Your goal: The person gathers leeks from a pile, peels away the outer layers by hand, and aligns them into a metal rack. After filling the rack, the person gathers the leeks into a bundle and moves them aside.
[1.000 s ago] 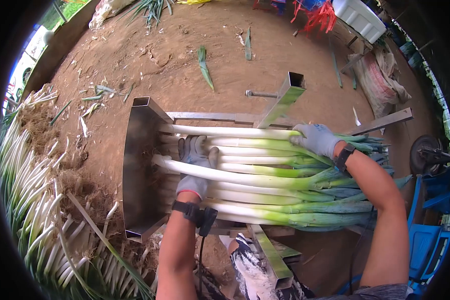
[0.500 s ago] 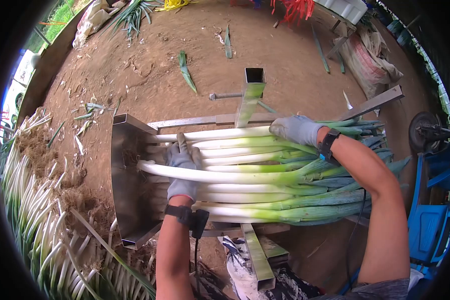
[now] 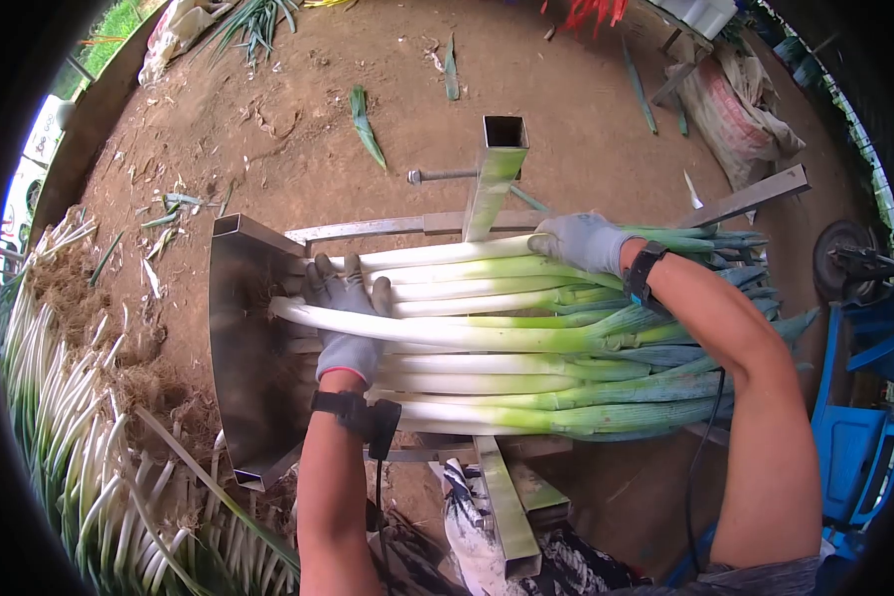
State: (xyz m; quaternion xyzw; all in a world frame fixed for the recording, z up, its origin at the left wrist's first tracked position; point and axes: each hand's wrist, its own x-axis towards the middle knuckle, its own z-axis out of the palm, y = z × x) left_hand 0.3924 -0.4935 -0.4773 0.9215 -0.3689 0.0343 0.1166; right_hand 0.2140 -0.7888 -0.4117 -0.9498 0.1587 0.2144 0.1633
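Note:
Several leeks (image 3: 526, 382) lie side by side in a metal rack (image 3: 500, 179), white ends left toward a metal end plate (image 3: 258, 338), green leaves right. One leek (image 3: 427, 330) rests on top, its root end raised near the plate. My left hand (image 3: 344, 323), in a grey glove, lies with fingers spread on the white stalks, partly beneath that top leek. My right hand (image 3: 581, 243), also gloved, curls over the far edge of the bundle, where white turns green; its fingers wrap round the uppermost leek.
A large heap of leeks with roots (image 3: 79, 427) lies at the left. Leaf scraps (image 3: 366, 124) are scattered on the dirt floor. At the right are a sack (image 3: 740, 119), a wheel (image 3: 849, 260) and a blue plastic chair (image 3: 854, 447). Metal bars stick out from the rack.
My left hand has shifted slightly left along the stalks and its fingers have spread. My right hand stays on the far leek. The whole view has shifted a little.

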